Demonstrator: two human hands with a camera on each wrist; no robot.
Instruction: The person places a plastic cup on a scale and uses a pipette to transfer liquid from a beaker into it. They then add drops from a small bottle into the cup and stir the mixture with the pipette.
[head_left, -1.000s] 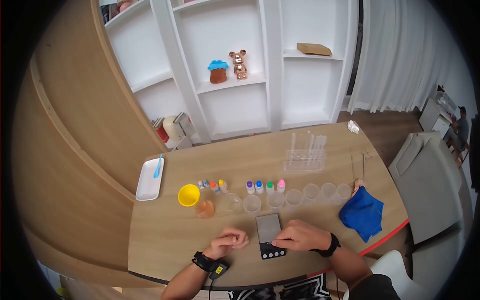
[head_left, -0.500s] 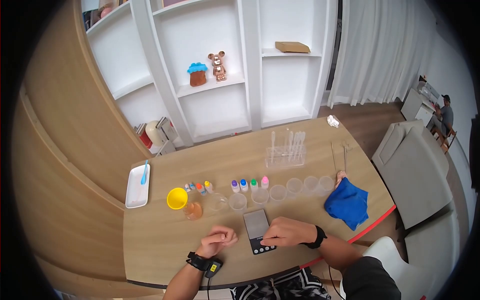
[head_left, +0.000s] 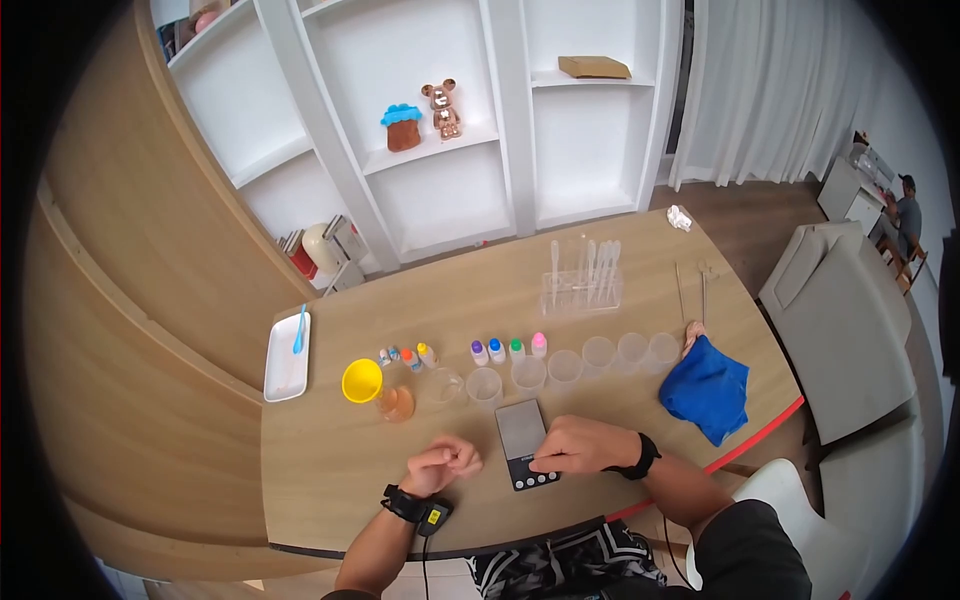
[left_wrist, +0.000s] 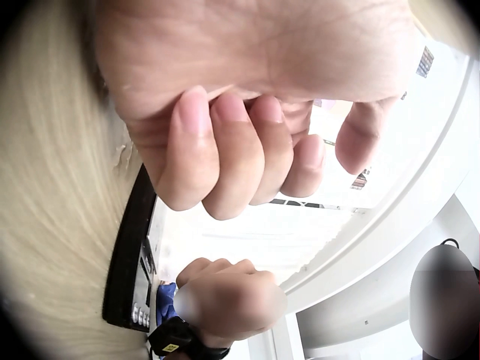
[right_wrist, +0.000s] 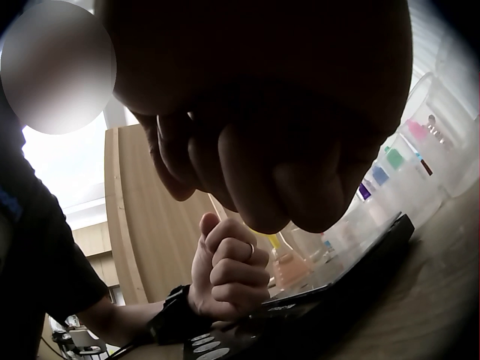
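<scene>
A flat black pocket scale [head_left: 520,432] with a grey weighing plate lies near the table's front edge. Over its front right corner is my right hand [head_left: 588,445], fingers curled, the fingertips close by the display and round buttons [right_wrist: 210,345]. Nothing shows in its grasp. To the scale's left, my left hand [head_left: 443,464] rests low over the table with its fingers folded toward the palm. In the left wrist view those fingers [left_wrist: 238,161] hold nothing, and the thumb [left_wrist: 364,139] stands apart from them.
Behind the scale runs a row of clear cups [head_left: 565,367], with small colour-capped bottles [head_left: 495,350] beyond. A yellow funnel [head_left: 362,380] sits at an orange-tinted flask [head_left: 397,405]. Around them are a pipette rack [head_left: 580,293], a blue cloth [head_left: 706,392] and a white tray [head_left: 284,368].
The head view has shifted, so the whole scene appears further left and slightly higher. Both hands keep nearly the same place relative to the scale.
</scene>
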